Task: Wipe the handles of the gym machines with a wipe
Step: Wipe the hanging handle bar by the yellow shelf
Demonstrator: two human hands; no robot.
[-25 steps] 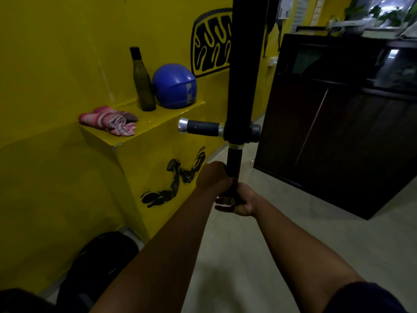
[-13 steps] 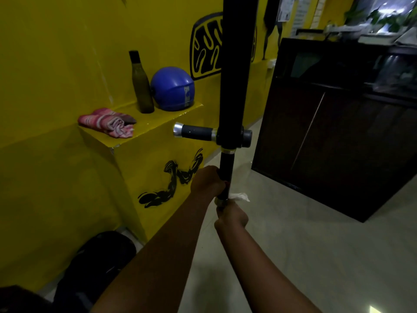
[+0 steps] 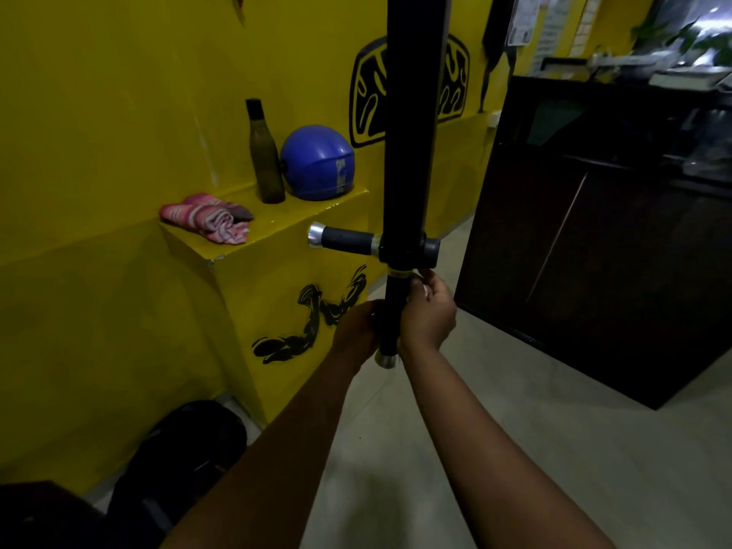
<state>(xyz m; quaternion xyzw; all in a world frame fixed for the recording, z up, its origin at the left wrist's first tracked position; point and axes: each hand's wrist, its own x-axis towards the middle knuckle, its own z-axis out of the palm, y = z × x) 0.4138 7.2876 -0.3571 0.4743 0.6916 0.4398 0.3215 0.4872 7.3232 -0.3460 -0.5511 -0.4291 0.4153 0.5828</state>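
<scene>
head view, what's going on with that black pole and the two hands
A person is working on the lower handle of a black gym machine post. The left hand grips it low, just above its silver end cap, and the right hand curls round it higher, with a pale scrap showing there, likely the wipe. The side handle is untouched.

Head view — down, forward, close.
</scene>
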